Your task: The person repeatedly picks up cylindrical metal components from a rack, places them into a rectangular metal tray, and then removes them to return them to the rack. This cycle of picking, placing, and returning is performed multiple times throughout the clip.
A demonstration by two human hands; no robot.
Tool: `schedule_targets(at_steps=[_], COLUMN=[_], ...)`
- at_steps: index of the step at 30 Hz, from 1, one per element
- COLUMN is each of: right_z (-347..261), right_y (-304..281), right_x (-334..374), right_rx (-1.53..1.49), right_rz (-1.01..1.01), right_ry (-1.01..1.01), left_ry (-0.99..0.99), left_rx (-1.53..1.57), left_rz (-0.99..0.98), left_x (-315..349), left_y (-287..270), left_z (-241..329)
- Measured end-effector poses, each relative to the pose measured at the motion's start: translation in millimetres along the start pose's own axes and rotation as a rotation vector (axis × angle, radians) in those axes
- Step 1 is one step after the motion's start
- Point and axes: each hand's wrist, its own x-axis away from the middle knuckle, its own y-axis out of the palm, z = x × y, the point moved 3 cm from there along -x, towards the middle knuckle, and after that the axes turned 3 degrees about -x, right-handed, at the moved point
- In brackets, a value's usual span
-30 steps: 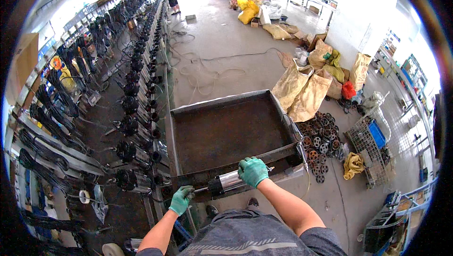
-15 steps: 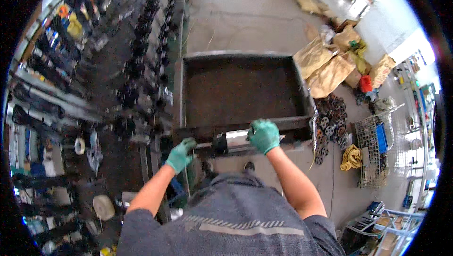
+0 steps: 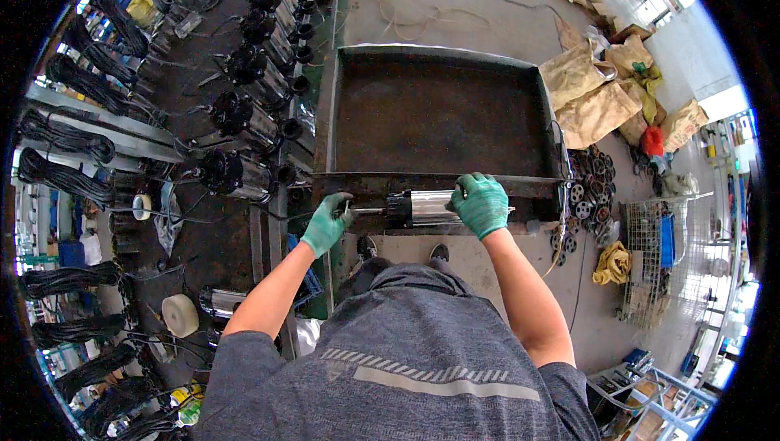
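Observation:
A shiny cylindrical motor [image 3: 432, 208] with a black end lies sideways on the dark strip in front of the metal tray. My right hand [image 3: 481, 205], in a green glove, is closed over its right end; a short metal tip shows beyond the fingers. From the black end a thin metal rod [image 3: 370, 211] sticks out to the left. My left hand [image 3: 325, 227], also green-gloved, has its fingers curled around the rod's outer end. A black cable [image 3: 280, 217] runs from the left bench toward this hand; whether the hand touches it I cannot tell.
The shallow dark tray [image 3: 443, 49] has raised metal edges. Along the left bench stand several similar motors [image 3: 253, 120] and coiled black cables [image 3: 65, 177]. On the right floor are brown sacks [image 3: 597, 108], a pile of small wheels [image 3: 591, 185] and a wire basket [image 3: 650, 234].
The whole view has shifted, so the tray, motor and hands sit higher and farther right in the picture. The blur has cleared. Both hands keep nearly the same places on the motor and rod.

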Motion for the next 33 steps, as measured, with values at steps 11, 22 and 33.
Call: schedule_targets(at_steps=[11,22,33], right_z=[-1.5,1.1,0.1], right_y=[-2.7,0.2,-3.7], right_x=[-0.1,1.8,-0.8], right_rx=[-0.004,-0.017,-0.011], right_rz=[-0.006,0.024,0.017], right_ry=[-0.007,-0.02,-0.026], left_ry=[-0.543,-0.15,-0.413], left_rx=[0.213,-0.258,-0.274], left_rz=[0.09,0.309,-0.126], left_x=[-8.7,-18.6,29.9], left_y=[-5.1,-64.8,-45.1], left_z=[-4.7,-23.0,39.7])
